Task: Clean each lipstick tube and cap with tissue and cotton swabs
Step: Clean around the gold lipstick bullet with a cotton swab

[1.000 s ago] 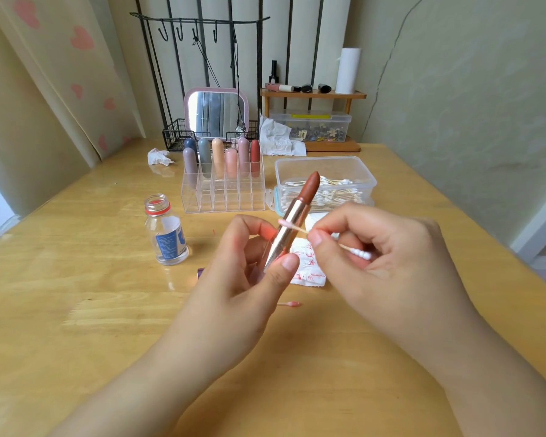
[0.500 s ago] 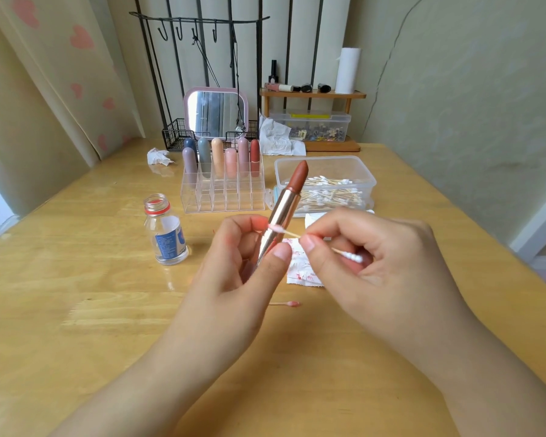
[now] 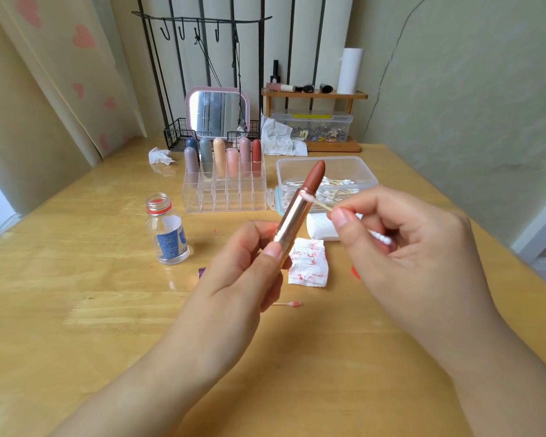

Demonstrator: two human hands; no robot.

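My left hand (image 3: 243,279) grips the gold lipstick tube (image 3: 292,220) near its base, tilted up to the right, with the brown-red stick (image 3: 315,176) extended. My right hand (image 3: 404,253) pinches a cotton swab (image 3: 320,205) whose pink-stained tip touches the tube's rim just below the stick. A red-stained tissue square (image 3: 309,263) lies on the table behind the tube. A used swab (image 3: 287,304) with a pink tip lies beside my left hand. A folded white tissue stack (image 3: 320,228) sits partly hidden by my right hand.
A clear organizer (image 3: 226,193) holds several capped lipsticks. A clear box of cotton swabs (image 3: 325,175) stands behind the tube. An open small bottle (image 3: 167,230) stands at left. Crumpled tissue (image 3: 161,156), a mirror (image 3: 218,113) and a wooden shelf (image 3: 316,96) are at the back.
The tube has shifted right and upward a little. The swab tip has moved from the tube's lower barrel up to the rim below the stick.
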